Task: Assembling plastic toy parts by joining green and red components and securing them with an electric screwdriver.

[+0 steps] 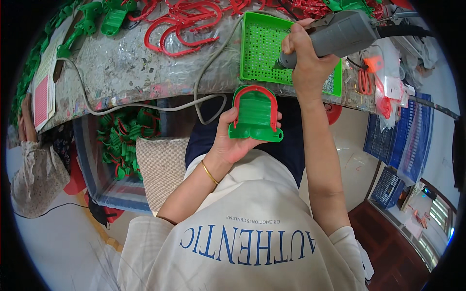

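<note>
In my left hand (232, 140) rests a green plastic shell (255, 114) with a red U-shaped handle (256, 90) lying round its edge. My thumb presses its left side and the fingers support it from below, just in front of the table edge. My right hand (310, 63) is wrapped round a grey electric screwdriver (340, 36), held tilted with its tip down to the left. That tip is over a bright green perforated tray (245, 53), where small silvery pieces lie at the right end, partly hidden by my hand.
Several red U-shaped handles (182, 29) and green parts (116, 17) lie along the worktable (131, 68). A grey cable (145, 105) loops over its front edge. Below left stands a crate (99, 186) of green and red pieces. Another person's arm (36, 165) is at far left; blue baskets (398, 136) stand right.
</note>
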Demonstrator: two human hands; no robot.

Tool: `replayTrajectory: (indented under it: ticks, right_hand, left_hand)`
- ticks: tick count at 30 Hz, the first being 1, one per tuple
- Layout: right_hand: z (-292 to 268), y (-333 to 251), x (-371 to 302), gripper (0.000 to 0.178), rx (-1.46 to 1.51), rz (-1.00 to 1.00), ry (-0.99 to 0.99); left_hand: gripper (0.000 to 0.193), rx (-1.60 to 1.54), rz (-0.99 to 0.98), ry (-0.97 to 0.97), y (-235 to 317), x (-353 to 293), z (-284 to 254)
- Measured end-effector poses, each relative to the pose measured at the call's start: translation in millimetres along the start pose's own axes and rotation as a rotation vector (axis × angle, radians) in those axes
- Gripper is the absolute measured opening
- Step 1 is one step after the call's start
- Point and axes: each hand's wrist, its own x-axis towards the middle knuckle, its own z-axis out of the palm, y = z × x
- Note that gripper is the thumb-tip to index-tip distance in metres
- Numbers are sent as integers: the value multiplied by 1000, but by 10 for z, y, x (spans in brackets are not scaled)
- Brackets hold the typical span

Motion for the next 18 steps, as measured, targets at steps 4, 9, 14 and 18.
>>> replayTrajectory:
  ticks: [4,9,14,18]
  right_hand:
    - [-19,85,-39,10,-19,-20,-3]
    - [2,96,-57,11,6,-41,-8]
    - [4,136,-60,12,106,-14,20]
    - [8,104,-71,12,94,-10,21]
  left_hand:
    - [73,16,17,7,8,6,-37]
    - [73,40,22,-18,28,18,-62]
    - [72,42,28,-4,36,26,-68]
    - [72,17,16,-1,32,21,-65]
